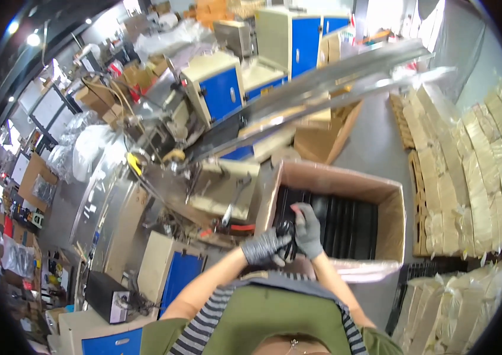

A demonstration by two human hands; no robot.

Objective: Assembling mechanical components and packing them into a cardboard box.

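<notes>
My left hand (264, 246), in a grey glove, is closed round a small dark black piece (286, 228) at the near left corner of a big open carton (342, 171). Against the other side of that piece, my right hand (308, 231) is closed too, also gloved, with a reddish fingertip showing at its top. The exact kind of the piece is hidden by the gloves. Inside the carton, long black ribbed parts (345, 228) lie side by side below my hands.
A metal conveyor rail (334, 74) slants across beyond the carton. A wrench (236, 198) rests on the machine tray to the left. Wrapped stacks of flat cardboard (470, 177) stand on pallets at the right. A cabinet with a blue door (180, 281) stands near left.
</notes>
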